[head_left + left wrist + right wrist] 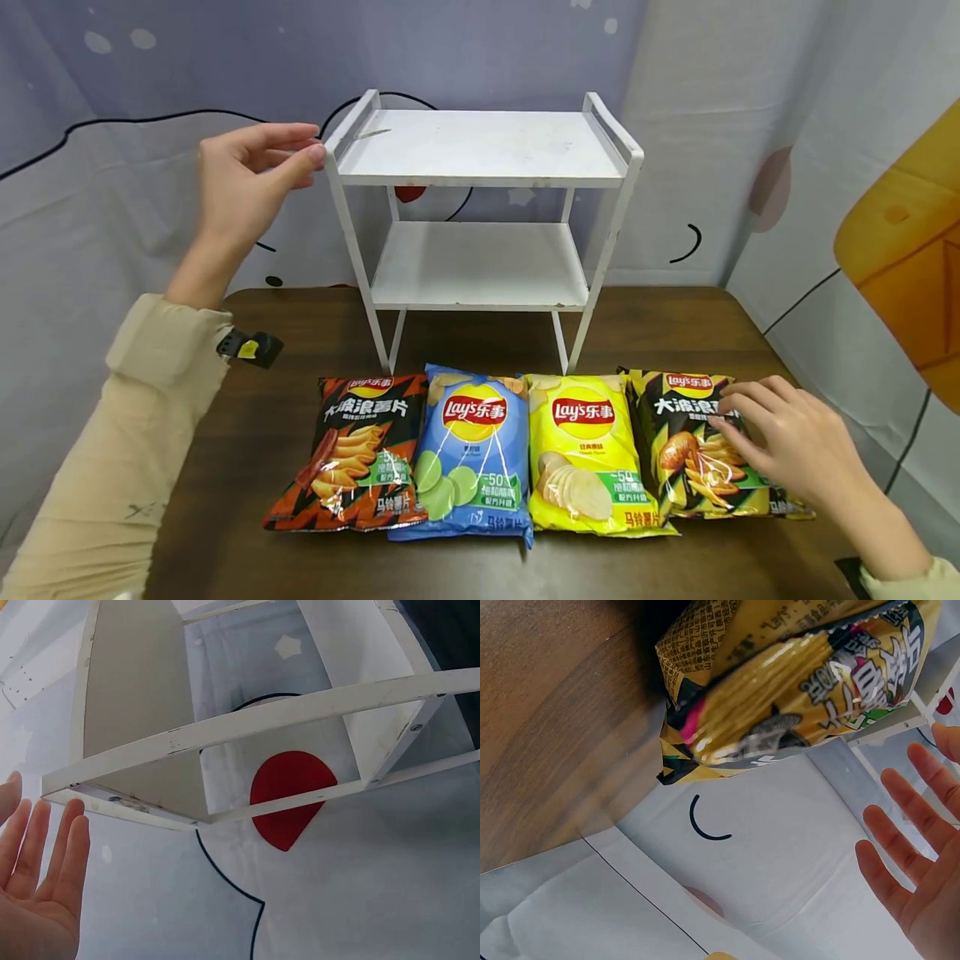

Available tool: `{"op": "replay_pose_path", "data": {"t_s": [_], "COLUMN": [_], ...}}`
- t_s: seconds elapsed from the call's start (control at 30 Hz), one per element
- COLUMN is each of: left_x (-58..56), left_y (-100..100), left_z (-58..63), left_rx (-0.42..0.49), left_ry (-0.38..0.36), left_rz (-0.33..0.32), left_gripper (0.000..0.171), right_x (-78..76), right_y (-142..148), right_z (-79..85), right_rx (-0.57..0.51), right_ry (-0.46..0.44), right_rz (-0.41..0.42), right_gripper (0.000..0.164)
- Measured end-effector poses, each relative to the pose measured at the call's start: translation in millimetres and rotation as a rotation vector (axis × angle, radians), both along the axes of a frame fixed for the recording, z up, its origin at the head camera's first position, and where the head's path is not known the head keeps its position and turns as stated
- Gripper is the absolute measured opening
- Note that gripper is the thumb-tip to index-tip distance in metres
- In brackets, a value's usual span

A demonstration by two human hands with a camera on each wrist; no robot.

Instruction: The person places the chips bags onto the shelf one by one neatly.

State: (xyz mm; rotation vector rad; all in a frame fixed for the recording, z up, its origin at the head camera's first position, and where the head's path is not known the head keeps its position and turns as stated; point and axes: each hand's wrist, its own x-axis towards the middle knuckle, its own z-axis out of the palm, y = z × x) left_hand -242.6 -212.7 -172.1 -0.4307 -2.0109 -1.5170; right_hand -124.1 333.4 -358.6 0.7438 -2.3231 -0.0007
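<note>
My left hand point(247, 175) is raised at the upper left corner of a white two-tier shelf rack point(480, 146). Its fingers look relaxed with nothing between them in the left wrist view; whether they touch the frame I cannot tell. Over the rightmost chip bag, black and yellow point(693, 446), hovers my right hand point(798, 433), fingers loosely extended; the right wrist view shows a gap between them and the bag. In a row to its left lie a yellow chip bag point(581, 433), a blue chip bag point(476, 454) and a black-and-red chip bag point(367, 454).
The rack stands at the back of a brown wooden table point(600, 575), with a lower shelf point(480, 262) under the top one. Patterned curtains point(690, 150) surround the table at the back and sides. The bags lie just in front of the rack's legs.
</note>
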Motion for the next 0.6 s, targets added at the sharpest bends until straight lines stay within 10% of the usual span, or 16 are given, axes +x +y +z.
{"op": "replay_pose_path", "data": {"t_s": [0.6], "left_x": [-11.3], "left_y": [6.8], "left_z": [-10.2], "left_rx": [0.077], "left_ry": [-0.066], "left_rz": [-0.078], "left_gripper": [0.028], "right_x": [10.0], "right_y": [-4.2], "right_z": [-5.6], "right_rx": [0.013], "right_ry": [-0.005], "right_rz": [0.043], "right_gripper": [0.055]}}
